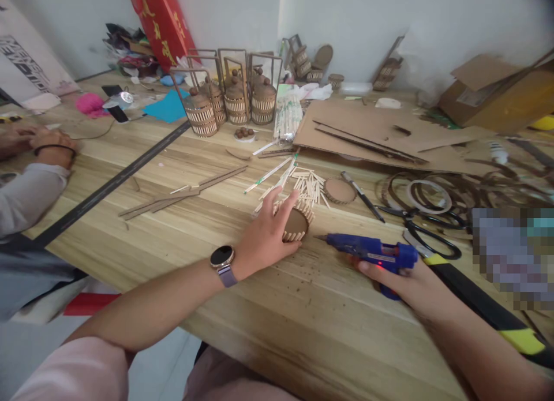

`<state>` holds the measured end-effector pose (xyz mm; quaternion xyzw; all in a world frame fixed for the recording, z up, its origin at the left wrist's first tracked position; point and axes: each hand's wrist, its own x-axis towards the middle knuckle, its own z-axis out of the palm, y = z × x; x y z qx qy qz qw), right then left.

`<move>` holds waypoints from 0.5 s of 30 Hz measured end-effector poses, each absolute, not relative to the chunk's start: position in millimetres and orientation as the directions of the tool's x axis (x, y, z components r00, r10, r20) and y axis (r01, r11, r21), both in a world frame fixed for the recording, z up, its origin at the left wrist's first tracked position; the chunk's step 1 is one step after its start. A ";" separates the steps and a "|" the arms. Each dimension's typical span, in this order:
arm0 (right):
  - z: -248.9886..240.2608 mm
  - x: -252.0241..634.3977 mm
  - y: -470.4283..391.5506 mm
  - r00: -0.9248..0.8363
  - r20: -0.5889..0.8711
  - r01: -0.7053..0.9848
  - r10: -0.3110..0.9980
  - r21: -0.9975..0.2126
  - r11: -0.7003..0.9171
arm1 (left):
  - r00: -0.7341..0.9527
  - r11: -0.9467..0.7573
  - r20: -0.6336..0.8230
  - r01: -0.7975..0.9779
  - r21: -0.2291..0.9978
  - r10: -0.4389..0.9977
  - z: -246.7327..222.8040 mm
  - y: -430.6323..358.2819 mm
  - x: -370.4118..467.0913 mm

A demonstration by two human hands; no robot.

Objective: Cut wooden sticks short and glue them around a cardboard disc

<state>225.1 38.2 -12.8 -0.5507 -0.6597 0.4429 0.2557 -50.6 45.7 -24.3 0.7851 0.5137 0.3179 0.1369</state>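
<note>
My left hand (264, 239), with a watch on its wrist, curves around the left side of a small round cardboard base (297, 223) with short wooden sticks standing around its rim. My thumb lies at the near edge and two fingers are stretched apart over the far side; the other fingertips are hidden. My right hand (389, 280) is wrapped around a blue hot glue gun (372, 251), its red light lit. The nozzle points left, a short way from the base. Behind the base lies a pile of cut sticks (309, 184), next to a plain round base (340, 190).
Several small lidded baskets (237, 101) with tall handles stand at the back. Cardboard sheets (359, 130) lie behind the sticks. Scissors (419, 222), a pen (362, 197), a tape roll (429, 197) and a black-yellow cutter (480, 297) lie at right. Another person's hands (47, 141) are at far left.
</note>
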 end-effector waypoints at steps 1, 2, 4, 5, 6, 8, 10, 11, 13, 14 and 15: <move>-12.1 220.9 37.7 -0.275 -0.122 0.518 0.954 -0.855 0.040 | 0.271 -0.435 0.359 0.720 0.541 0.893 -24.5 45.8 -50.7; -10.7 216.8 37.2 -0.283 -0.097 0.536 0.954 -0.841 0.074 | 0.270 -0.432 0.354 0.721 0.542 0.895 -24.6 45.8 -50.7; -7.3 209.3 36.1 -0.312 -0.067 0.566 0.948 -0.814 0.129 | 0.267 -0.422 0.342 0.721 0.550 0.901 -24.6 45.8 -50.8; -5.7 206.2 35.4 -0.334 -0.057 0.577 0.941 -0.802 0.156 | 0.266 -0.420 0.339 0.718 0.555 0.902 -24.5 45.8 -50.8; -4.5 203.5 34.8 -0.352 -0.049 0.587 0.935 -0.789 0.180 | 0.267 -0.421 0.339 0.715 0.559 0.902 -24.5 45.9 -50.8; -3.9 199.9 33.5 -0.371 -0.044 0.616 0.928 -0.759 0.211 | 0.266 -0.425 0.345 0.709 0.563 0.900 -24.4 46.1 -50.8; -5.5 198.2 32.4 -0.376 -0.035 0.644 0.926 -0.728 0.234 | 0.269 -0.431 0.351 0.708 0.560 0.897 -24.4 46.4 -50.9; -7.0 198.0 31.9 -0.376 -0.027 0.653 0.926 -0.717 0.244 | 0.272 -0.434 0.353 0.708 0.557 0.896 -24.4 46.4 -51.0; -10.1 198.1 31.0 -0.371 -0.016 0.666 0.929 -0.702 0.253 | 0.276 -0.437 0.352 0.710 0.552 0.894 -24.3 46.5 -51.0; -11.3 198.3 30.5 -0.366 -0.012 0.671 0.931 -0.696 0.254 | 0.278 -0.438 0.352 0.711 0.551 0.894 -24.3 46.5 -51.0; -12.1 198.3 30.1 -0.363 -0.011 0.676 0.932 -0.691 0.256 | 0.280 -0.439 0.352 0.711 0.549 0.893 -24.2 46.4 -51.0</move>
